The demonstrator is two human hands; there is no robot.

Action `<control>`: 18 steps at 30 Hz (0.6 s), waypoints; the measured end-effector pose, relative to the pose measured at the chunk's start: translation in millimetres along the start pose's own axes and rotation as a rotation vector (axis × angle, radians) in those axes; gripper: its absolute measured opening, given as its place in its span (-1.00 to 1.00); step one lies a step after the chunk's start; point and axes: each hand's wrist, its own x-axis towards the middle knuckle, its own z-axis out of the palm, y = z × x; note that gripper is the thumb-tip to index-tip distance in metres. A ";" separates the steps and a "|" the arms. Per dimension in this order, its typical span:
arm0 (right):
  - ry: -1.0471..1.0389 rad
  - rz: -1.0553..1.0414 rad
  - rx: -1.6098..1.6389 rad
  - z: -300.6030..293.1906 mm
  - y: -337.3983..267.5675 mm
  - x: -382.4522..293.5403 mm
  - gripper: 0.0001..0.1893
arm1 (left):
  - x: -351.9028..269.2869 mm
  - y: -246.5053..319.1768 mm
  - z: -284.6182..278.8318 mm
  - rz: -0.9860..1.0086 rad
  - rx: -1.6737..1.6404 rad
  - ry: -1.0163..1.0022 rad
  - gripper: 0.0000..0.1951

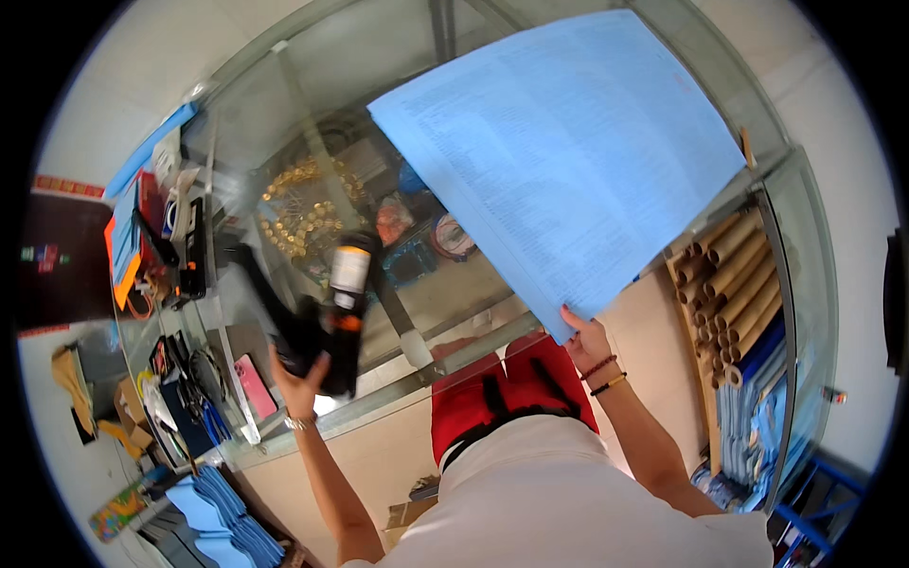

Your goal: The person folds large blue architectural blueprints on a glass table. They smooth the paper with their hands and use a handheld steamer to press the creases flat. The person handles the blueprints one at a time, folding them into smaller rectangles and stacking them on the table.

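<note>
My left hand (302, 380) grips a bulky black tool (346, 312) with a white label and an orange band. The tool is raised over the glass counter and blurred, so its exact kind is unclear. A long dark arm juts from it toward the upper left. On the right, my right hand (588, 344) pinches the near corner of a large blue printed sheet (568, 170). That sheet spreads over the counter's right half and hides much of the glass there. Whether it is one sheet or a thin stack cannot be told.
The glass counter (469, 302) shows goods through its top. A pink phone (254, 387) lies by its left end, near pens and tools (188, 390). Brown cardboard tubes (735, 277) fill a case at right. Folded blue papers (227, 515) stand at lower left.
</note>
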 end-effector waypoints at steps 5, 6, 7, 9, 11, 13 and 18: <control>0.010 -0.003 -0.057 1.8 -2.0 -5.9 -0.48 | -30.6 70.6 70.8 0.144 0.205 -0.535 -0.33; 0.027 -0.027 -0.075 3.1 0.3 -5.8 -0.47 | -28.5 79.4 90.0 0.149 0.189 -0.594 -0.34; 0.044 -0.050 -0.094 3.5 5.7 -4.1 -0.47 | -26.4 85.8 108.1 0.152 0.173 -0.651 -0.35; 0.051 -0.102 -0.105 -0.2 17.6 0.0 -0.49 | -21.4 96.3 145.5 0.216 0.195 -0.664 -0.35; 0.033 -0.168 -0.086 -9.9 28.9 9.0 -0.54 | -11.4 96.8 169.8 0.346 0.148 -0.680 -0.35; 0.007 -0.221 -0.068 -13.5 34.1 12.0 -0.53 | -7.3 95.3 175.4 0.346 0.166 -0.677 -0.36; -0.004 -0.260 -0.012 -16.2 42.2 18.3 -0.52 | -11.0 83.9 192.7 0.446 0.214 -0.625 -0.36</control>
